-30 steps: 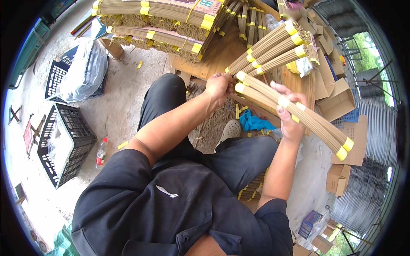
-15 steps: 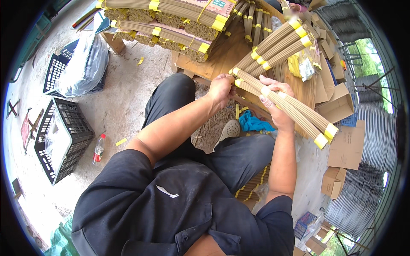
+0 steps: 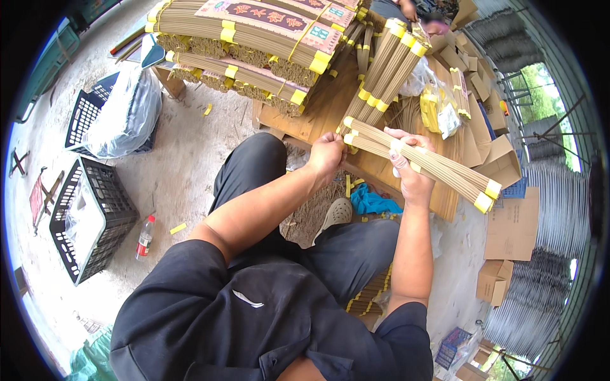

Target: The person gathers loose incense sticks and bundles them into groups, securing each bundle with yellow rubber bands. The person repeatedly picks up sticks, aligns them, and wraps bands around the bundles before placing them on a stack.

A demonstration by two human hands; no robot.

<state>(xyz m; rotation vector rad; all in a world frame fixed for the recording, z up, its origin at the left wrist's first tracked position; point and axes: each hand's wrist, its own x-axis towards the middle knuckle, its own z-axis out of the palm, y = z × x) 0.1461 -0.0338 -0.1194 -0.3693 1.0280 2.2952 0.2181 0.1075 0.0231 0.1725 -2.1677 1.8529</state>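
Note:
My right hand is wrapped round two bundles of thin brown incense sticks, which slant down to the right with yellow bands at both ends. Just beside their upper left ends, my left hand is closed with its fingers curled in. What it pinches, if anything, is hidden. Several more banded bundles lean across the wooden table beyond my hands. Long packs of sticks with printed pink labels are stacked at the table's far left.
A yellow and clear plastic bag lies at the table's right, beside cardboard boxes. Black crates and a red-capped bottle stand on the floor to my left. Blue cloth lies below the table edge. Another person's hand shows at the top.
The view has shifted, bringing more of the labelled stack into sight. My left hand sits slightly lower against the bundle ends. The bundles in my right hand lie a little flatter.

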